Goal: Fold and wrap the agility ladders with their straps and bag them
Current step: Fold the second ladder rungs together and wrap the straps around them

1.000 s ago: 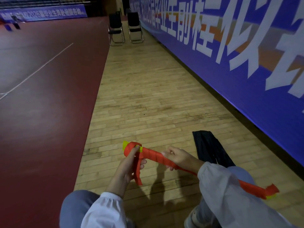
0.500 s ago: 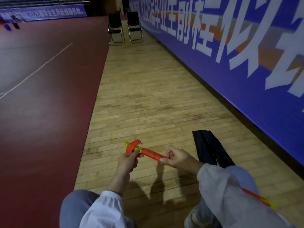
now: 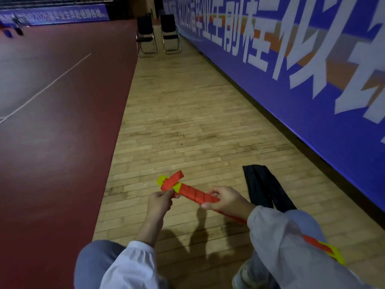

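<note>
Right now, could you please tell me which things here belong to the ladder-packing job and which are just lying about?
Part of the job:
ladder bundle, gripped by the right hand
orange strap, pinched by the left hand
black bag, lying on the wooden floor

Just lying about:
folding chairs
blue banner

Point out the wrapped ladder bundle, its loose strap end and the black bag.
wrapped ladder bundle [image 3: 195,193]: head view, on the orange spiral wrapping at mid-length.
loose strap end [image 3: 174,179]: head view, on the orange strip crossing the yellow tip.
black bag [image 3: 263,184]: head view, on the middle of its dark cloth.
</note>
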